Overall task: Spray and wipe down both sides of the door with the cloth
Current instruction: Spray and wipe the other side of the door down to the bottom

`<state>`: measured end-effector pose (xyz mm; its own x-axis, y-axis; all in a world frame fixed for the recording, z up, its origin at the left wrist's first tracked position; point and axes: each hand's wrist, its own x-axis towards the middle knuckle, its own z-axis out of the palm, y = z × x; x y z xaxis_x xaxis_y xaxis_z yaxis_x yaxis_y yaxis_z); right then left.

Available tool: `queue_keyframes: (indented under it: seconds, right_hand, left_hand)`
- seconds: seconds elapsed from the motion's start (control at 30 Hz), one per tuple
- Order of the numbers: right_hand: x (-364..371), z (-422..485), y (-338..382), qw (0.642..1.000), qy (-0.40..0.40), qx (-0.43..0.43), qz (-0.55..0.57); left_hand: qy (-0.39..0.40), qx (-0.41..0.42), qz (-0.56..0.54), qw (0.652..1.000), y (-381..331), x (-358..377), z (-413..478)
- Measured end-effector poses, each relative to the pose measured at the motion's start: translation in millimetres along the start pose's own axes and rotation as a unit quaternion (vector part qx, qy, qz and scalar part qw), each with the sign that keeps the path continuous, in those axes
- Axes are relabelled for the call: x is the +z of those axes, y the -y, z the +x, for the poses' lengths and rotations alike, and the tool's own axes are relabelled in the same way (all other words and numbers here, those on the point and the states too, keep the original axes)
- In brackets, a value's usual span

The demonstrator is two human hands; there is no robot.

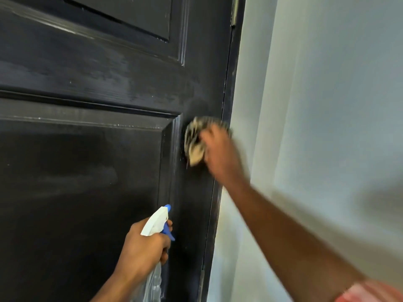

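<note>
A dark panelled door (91, 160) fills the left of the view, with wet streaks and droplets on its upper rail. My right hand (220, 153) presses a bunched, light-and-dark patterned cloth (196, 140) against the door's right stile, close to the hinge edge; the hand is motion-blurred. Lower down, my left hand (144, 247) grips a clear spray bottle (156, 223) with a white head and blue trigger, its nozzle pointing up toward the door face.
A dark door frame (231, 88) with a hinge (235, 12) at the top runs along the door's right edge. A pale grey wall (327, 105) takes up the right side. A pink sleeve (370, 290) shows at the bottom right.
</note>
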<state>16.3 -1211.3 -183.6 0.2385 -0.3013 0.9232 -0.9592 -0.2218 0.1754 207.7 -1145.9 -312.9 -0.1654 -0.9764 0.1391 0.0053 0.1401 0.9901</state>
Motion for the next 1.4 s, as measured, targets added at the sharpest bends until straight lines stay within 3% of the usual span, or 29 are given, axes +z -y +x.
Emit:
queue_keyframes:
  seconds: [0.13, 0.3, 0.37, 0.47, 0.57, 0.63, 0.77, 0.87, 1.0, 1.1, 1.23, 1.3, 1.4]
  right_hand:
    - [-29, 106, -25, 0.990, -0.096, 0.095, 0.042]
    - [11, 30, -3, 0.983, -0.144, 0.101, 0.057]
    - [35, -43, 17, 0.992, -0.096, 0.063, 0.061]
    - [62, -146, 46, 0.998, 0.040, -0.027, 0.029]
    - [58, -166, 47, 0.992, 0.095, -0.081, 0.017]
    - [47, -135, 44, 0.993, 0.064, -0.101, 0.011]
    - [21, 22, 39, 0.991, -0.114, -0.043, 0.050]
    - [-3, 124, 38, 0.982, -0.186, -0.006, 0.037]
    - [8, 110, 41, 0.977, -0.209, -0.003, 0.052]
    - [34, 33, 51, 0.983, -0.166, -0.013, 0.071]
    - [62, -93, 63, 0.997, -0.017, -0.074, 0.029]
    - [62, -119, 60, 0.995, 0.033, -0.098, 0.003]
    - [52, -103, 60, 0.996, 0.032, -0.081, 0.022]
  left_hand:
    - [0.004, -0.006, -0.014, 1.000, 10, -4, 11]
    - [0.004, 0.002, -0.024, 1.000, 13, -14, 17]
    - [0.001, 0.004, -0.021, 1.000, 12, -18, 18]
    - [-0.008, 0.006, -0.005, 1.000, 12, -20, 18]
    - [-0.012, 0.011, 0.006, 1.000, 11, -22, 14]
    - [-0.010, 0.009, 0.003, 1.000, 8, -25, 11]
    - [-0.008, 0.005, -0.007, 1.000, 4, -27, 13]
    - [-0.005, 0.008, -0.015, 1.000, 3, -30, 16]
    - [-0.011, 0.019, -0.018, 1.000, 0, -38, 14]
    - [-0.016, 0.018, -0.008, 1.000, -3, -43, 12]
    - [-0.022, 0.019, 0.006, 1.000, -6, -43, 5]
    - [-0.017, 0.023, 0.021, 0.999, -11, -41, -1]
    - [-0.014, 0.027, 0.013, 0.999, -17, -42, -4]
